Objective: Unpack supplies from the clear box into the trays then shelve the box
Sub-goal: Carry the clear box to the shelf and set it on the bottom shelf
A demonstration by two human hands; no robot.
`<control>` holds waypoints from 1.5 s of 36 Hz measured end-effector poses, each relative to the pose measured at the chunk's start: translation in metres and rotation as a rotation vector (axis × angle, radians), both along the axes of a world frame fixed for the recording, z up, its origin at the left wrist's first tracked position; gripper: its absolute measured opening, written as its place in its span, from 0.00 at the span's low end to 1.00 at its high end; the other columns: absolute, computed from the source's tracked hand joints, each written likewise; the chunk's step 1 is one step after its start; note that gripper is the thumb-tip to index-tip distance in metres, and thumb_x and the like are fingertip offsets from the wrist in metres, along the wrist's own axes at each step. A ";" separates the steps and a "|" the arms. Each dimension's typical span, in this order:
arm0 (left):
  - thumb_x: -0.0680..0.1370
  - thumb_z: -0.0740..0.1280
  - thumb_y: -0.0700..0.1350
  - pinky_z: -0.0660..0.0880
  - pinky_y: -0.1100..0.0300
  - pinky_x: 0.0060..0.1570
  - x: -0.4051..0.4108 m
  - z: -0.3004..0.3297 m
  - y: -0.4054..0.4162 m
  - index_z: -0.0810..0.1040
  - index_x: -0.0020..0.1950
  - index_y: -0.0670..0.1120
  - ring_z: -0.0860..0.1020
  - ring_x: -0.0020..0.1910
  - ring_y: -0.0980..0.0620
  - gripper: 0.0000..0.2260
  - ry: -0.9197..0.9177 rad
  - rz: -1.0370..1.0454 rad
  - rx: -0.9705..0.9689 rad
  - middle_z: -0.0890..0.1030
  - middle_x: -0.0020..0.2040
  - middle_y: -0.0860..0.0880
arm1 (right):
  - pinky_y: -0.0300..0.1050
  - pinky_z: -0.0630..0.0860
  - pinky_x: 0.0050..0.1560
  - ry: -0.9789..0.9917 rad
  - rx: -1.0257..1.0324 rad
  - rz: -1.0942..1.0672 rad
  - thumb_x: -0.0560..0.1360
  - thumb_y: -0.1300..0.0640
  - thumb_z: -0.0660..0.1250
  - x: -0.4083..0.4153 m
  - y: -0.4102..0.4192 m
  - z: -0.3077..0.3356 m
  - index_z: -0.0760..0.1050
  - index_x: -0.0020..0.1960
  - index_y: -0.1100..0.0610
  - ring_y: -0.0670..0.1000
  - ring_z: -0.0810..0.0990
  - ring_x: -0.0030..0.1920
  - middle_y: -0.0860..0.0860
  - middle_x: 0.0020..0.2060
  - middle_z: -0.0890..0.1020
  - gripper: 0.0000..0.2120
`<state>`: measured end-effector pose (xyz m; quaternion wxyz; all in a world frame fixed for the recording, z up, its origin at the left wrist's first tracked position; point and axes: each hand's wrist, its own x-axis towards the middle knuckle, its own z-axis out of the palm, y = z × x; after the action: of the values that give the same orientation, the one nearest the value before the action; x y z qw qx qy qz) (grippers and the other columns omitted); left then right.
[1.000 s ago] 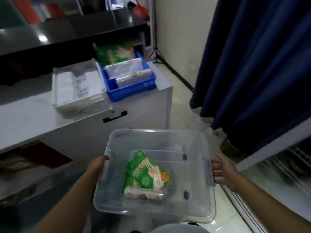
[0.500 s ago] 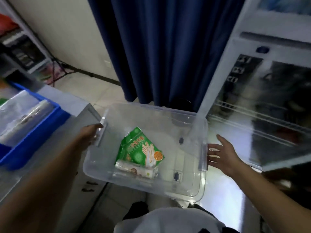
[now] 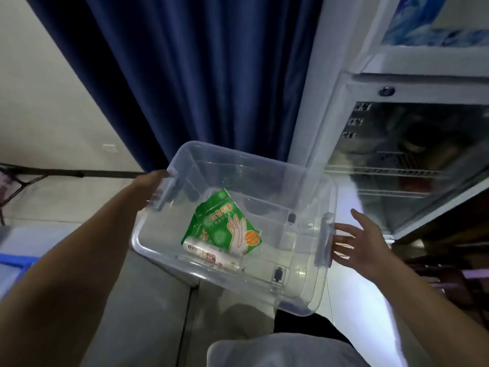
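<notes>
The box [image 3: 238, 223] hangs in the air, tilted, in front of the curtain [image 3: 198, 75] and beside the glass-door cabinet [image 3: 397, 160]. The left hand [image 3: 152, 185] clasps its left handle and seems to carry the weight. The right hand [image 3: 362, 247] is spread open, fingertips just at the right handle, likely to steady it. A green packet [image 3: 225, 223] and a roll [image 3: 211, 254] have slid to the low side, not yet unpacked.

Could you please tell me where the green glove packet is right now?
The green glove packet lies centre frame on the floor of the clear box, with the white roll against its near edge.
</notes>
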<state>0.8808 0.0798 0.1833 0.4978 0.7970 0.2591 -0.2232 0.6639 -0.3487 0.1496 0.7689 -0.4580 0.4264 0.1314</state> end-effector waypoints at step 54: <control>0.75 0.65 0.66 0.72 0.48 0.61 0.315 0.001 0.576 0.73 0.70 0.39 0.75 0.63 0.37 0.36 0.047 0.929 0.149 0.74 0.68 0.38 | 0.41 0.75 0.20 -0.048 -0.073 0.927 0.78 0.48 0.63 0.655 0.616 0.011 0.78 0.53 0.57 0.56 0.81 0.26 0.58 0.36 0.86 0.14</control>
<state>1.1954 0.6558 0.1838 0.4803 0.6249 0.6150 0.0243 1.3186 0.2676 0.1611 0.6220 -0.6300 0.1631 0.4354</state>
